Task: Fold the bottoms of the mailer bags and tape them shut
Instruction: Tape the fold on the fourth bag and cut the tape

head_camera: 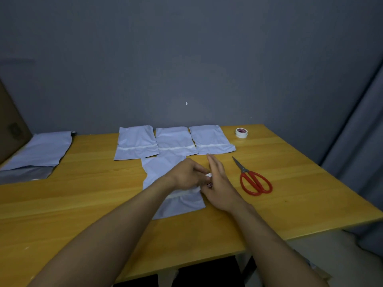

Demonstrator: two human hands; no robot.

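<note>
Left hand (187, 175) grip holds tape (209, 175) over mailer bag (157, 172).

Red scissors (256, 180) — yellow table (83, 183)

We see a yellow wooden table (83, 193) against a grey wall (186, 48). We note brown cardboard (10, 125) at far left, a grey curtain (356, 131) at right.

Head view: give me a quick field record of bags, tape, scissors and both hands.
finished: three taped bags in a row at the back
current: mailer bag under both hands, tape strip across it
left hand: curled on a tape roll
right hand: fingers straight, beside that roll
spare roll: back right, lying flat
scissors: closed, right of the hands
unfolded bags: far left
</note>
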